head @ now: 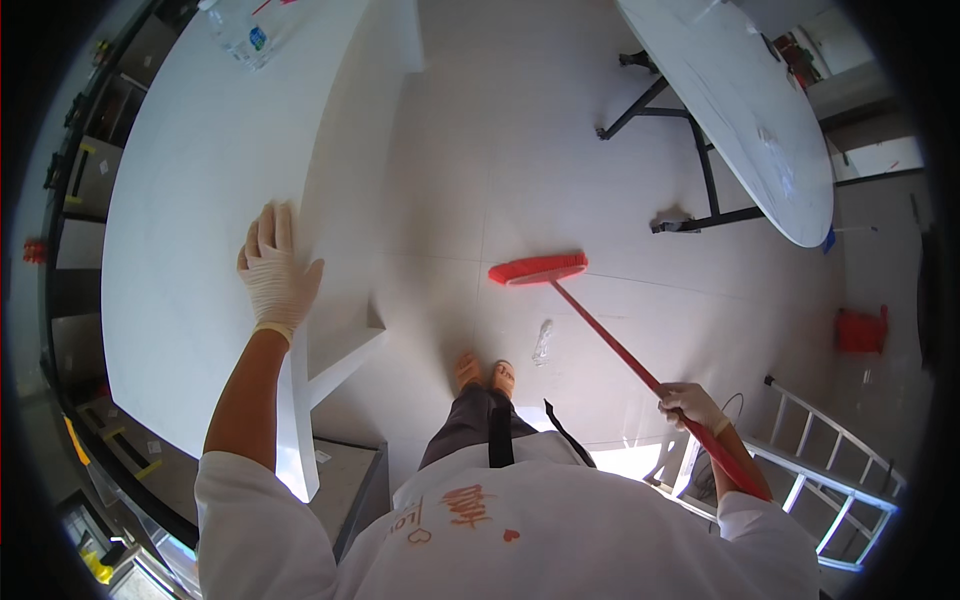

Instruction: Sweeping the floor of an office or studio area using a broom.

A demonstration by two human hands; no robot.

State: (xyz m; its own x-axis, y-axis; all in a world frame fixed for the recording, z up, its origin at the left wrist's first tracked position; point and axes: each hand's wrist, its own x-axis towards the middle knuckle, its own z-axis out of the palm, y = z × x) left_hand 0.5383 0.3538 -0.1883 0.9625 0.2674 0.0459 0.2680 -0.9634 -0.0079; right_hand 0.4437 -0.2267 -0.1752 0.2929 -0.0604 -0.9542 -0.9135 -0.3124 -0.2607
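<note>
My gloved right hand [691, 407] grips the red handle of a push-type broom [600, 330]. Its red bristle head [538, 268] is down at the tiled floor ahead of my feet. On the white tabletop [195, 165] at my left, my gloved left hand [277, 274] rests palm down near the table's edge, fingers slightly spread and holding nothing. A crumpled clear plastic bottle [542, 343] lies on the floor between my feet and the broom head.
A clear bottle [238, 37] is at the white table's far end. Upper right stands a white-topped table [750, 127] on dark wheeled legs. An aluminium ladder [817, 480] lies at lower right, and a red dustpan-like object [859, 331] sits by the right wall.
</note>
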